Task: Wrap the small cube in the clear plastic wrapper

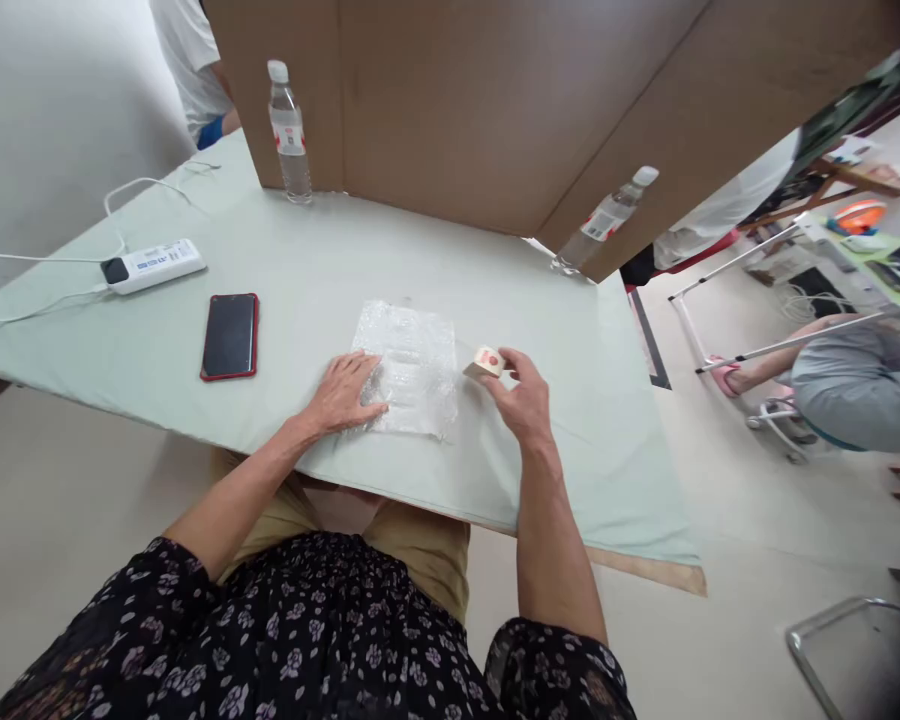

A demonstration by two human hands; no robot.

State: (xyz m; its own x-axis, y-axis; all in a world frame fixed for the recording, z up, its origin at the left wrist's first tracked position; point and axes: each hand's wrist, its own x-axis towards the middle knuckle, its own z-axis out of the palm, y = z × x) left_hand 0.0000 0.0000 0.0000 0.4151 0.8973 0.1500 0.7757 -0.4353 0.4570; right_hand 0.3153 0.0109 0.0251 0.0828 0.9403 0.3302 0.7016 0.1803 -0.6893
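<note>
A sheet of bubble wrap (412, 370) lies flat on the pale green tablecloth in front of me. My left hand (345, 393) rests on its left edge, palm down with the fingers stretched out. Just right of the sheet, my right hand (523, 393) grips a small cream-coloured box (488, 361) with a red mark on its face. Thumb and fingers close around the box's right side, and it is tilted. Its far side and lower part are hidden.
Left of the sheet lies a phone (230, 336) in a red case, with a white power strip (154, 266) and cables beyond. Two water bottles (290, 135) (604, 222) stand against a cardboard partition (450, 110). Other people sit beyond the table.
</note>
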